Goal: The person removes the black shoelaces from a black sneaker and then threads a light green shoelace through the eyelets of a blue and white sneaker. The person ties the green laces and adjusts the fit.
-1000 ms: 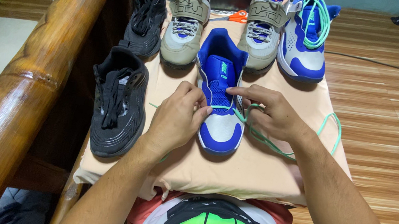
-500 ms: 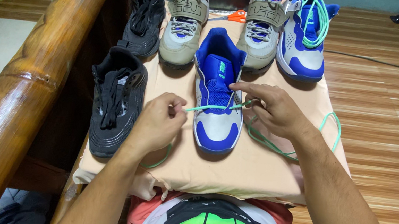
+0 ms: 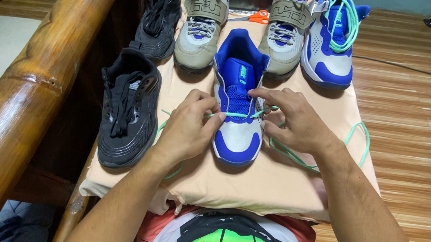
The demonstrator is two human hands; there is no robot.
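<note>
1. Blue and white sneaker (image 3: 236, 110) sits in the middle of the table (image 3: 274, 185), toe toward the near edge; blue mesh upper, smooth white toe panel, glossy blue toe cap.
2. Left hand (image 3: 187, 128) is just beside the sneaker's left side, fingertips pinched together on the mint green lace (image 3: 239, 114), a thin round cord.
3. Right hand (image 3: 291, 120) lies against the sneaker's right side, thumb and forefinger closed on the same lace near the eyelets; the exact grip point is hidden under the fingers.
4. The lace runs taut across the mesh between both hands, then trails loose in a loop toward the table's right edge; part of it disappears beneath the right wrist.
5. The table is covered in a smooth peach cloth, drooping in folds at the near edge.
6. Black sneaker (image 3: 127, 108) at the left edge: matte, ribbed sides, black laces hanging slack.
7. Second black sneaker (image 3: 157, 20) sits behind it toward the far left corner, partly shaded.
8. Two grey sneakers (image 3: 200, 29) with wide straps stand along the far edge, heels cut off by the frame.
9. Matching blue sneaker (image 3: 331, 39) at the far right corner, mint lace bundled on top.
10. Orange-handled scissors (image 3: 255, 17) peek between the grey pair, blades mostly hidden.
11. Polished wooden rail (image 3: 29, 83) runs along the left; plank floor (image 3: 428, 128) on the right.
</note>
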